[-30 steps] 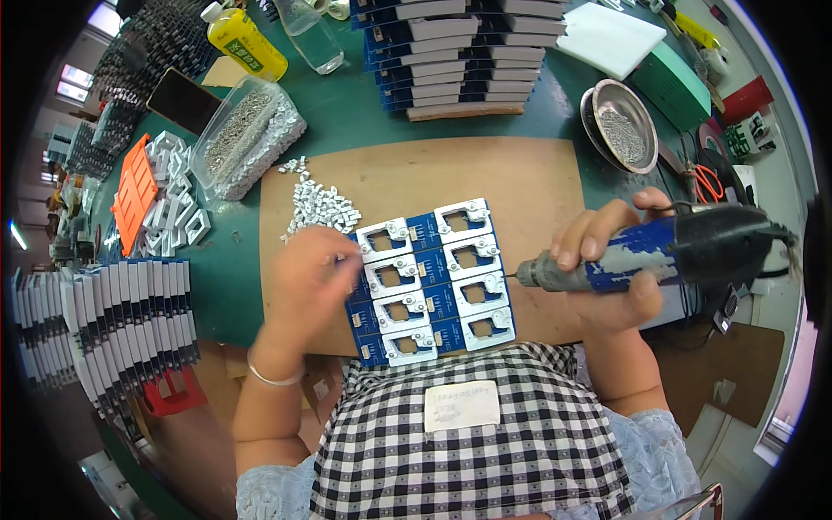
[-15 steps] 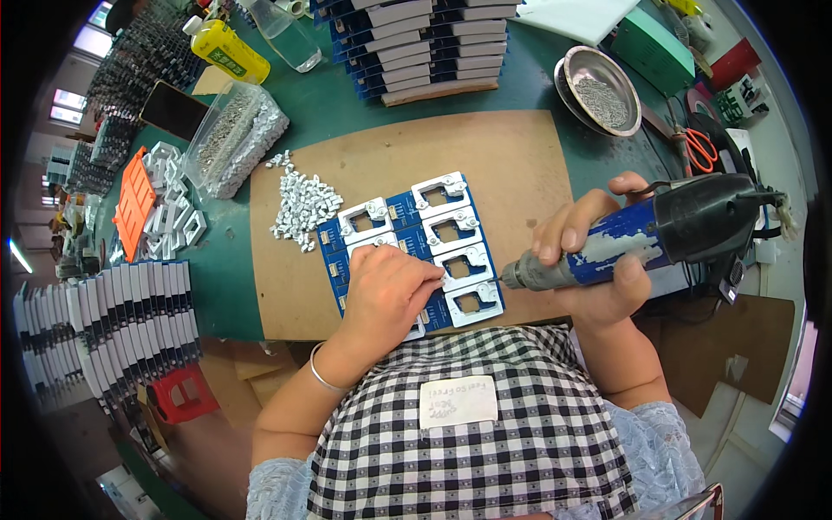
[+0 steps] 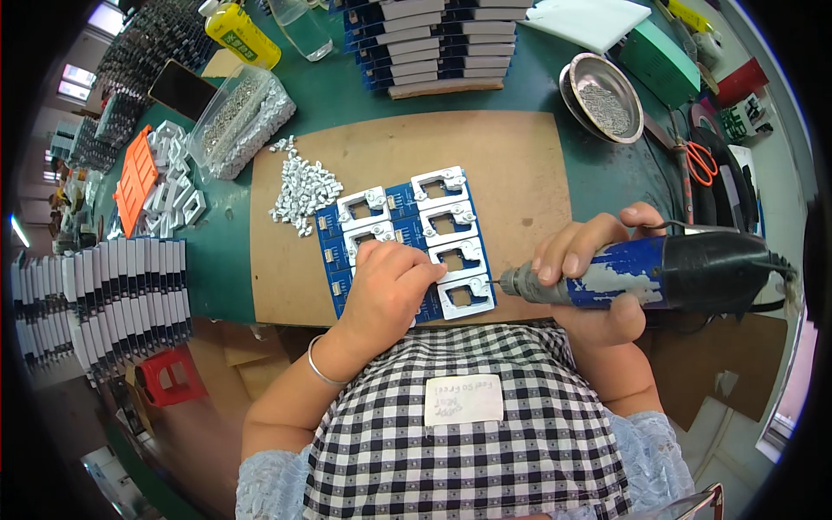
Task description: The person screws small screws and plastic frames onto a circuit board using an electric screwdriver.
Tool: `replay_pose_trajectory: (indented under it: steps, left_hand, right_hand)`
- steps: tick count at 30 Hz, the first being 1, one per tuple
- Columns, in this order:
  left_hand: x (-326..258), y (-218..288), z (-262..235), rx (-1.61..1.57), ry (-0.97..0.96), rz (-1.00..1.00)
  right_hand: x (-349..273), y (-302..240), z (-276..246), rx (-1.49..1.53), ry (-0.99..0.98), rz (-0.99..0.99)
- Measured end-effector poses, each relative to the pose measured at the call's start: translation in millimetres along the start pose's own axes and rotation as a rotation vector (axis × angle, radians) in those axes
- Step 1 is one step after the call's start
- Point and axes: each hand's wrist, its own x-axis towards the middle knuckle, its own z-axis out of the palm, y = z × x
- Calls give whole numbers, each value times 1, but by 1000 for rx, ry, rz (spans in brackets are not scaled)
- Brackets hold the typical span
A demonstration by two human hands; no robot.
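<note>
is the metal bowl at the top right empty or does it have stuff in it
Not empty. The metal bowl holds a shallow layer of small grey metal bits over its bottom; its rim and upper wall show bare.

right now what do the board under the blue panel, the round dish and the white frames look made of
Board: likely fibreboard or thick cardboard, matte brown, flat and dull.
Round dish: metal, probably steel, with a shiny reflective rim, holding small grey bits.
White frames on the blue circuit panel: look like moulded plastic, smooth and slightly glossy, though painted metal cannot be ruled out.
</note>
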Motion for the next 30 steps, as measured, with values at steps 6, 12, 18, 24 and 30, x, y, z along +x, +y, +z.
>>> replay_pose_trajectory:
  steps: [6,12,18,24,30]
  left_hand:
    - [2,-3,2,-87,32,-45]
    - [2,-10,-2,-157,-37,-54]
    - [0,-13,2,-177,8,-28]
    - [2,-14,4,-187,29,25]
    - [1,-17,5,-205,42,25]
  right_hand:
    - [11,-5,16,105,-179,94]
    - [18,7,34,-39,-311,83]
    - [21,15,41,-27,-290,106]
    - [21,15,40,-77,-321,117]
    - [28,25,40,-148,-500,-39]
